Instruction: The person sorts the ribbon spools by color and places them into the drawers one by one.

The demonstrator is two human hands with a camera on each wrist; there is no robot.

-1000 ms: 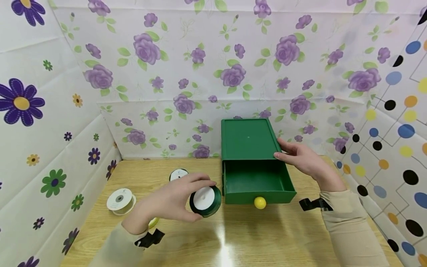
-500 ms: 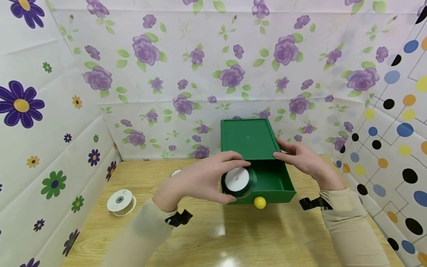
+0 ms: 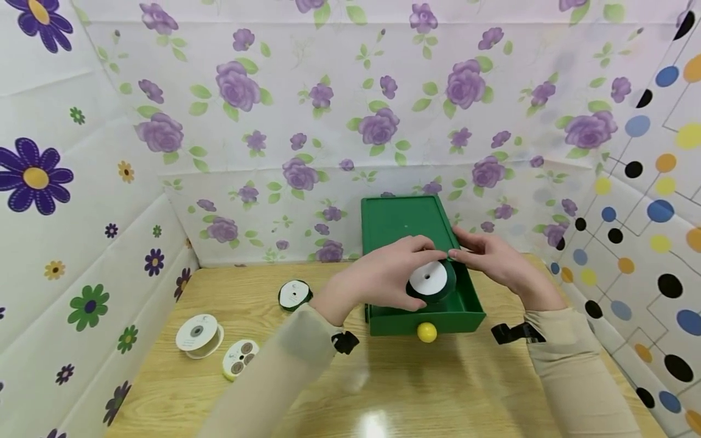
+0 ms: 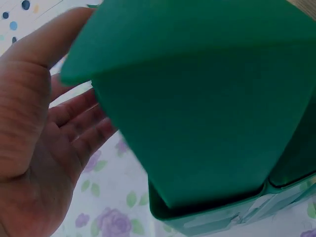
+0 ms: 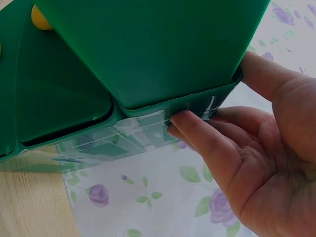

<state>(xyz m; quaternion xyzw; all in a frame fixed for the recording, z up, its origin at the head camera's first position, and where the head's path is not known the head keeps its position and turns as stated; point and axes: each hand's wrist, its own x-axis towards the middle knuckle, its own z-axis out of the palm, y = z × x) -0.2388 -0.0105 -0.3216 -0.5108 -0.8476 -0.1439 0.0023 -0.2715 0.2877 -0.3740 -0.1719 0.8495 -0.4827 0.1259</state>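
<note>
My left hand grips a spool of dark green ribbon with a white face, thumb and fingers around its rim. It holds the spool over the pulled-out drawer of a green drawer cabinet. In the left wrist view the drawer hides the spool, while several fingers show beyond its edge. My right hand rests at the cabinet's right front corner. In the right wrist view, its fingertips touch the cabinet's side, and the thumb lies near the drawer corner.
A yellow knob sits on the drawer front. Left of the cabinet, a dark green ribbon spool, a white spool and a yellow-edged spool lie on the wooden table. Patterned cloth walls stand around it.
My left hand has carried the green ribbon spool rightward from beside the cabinet to over the drawer. The spools behind that arm have come into view. The right hand stays at the cabinet corner.
</note>
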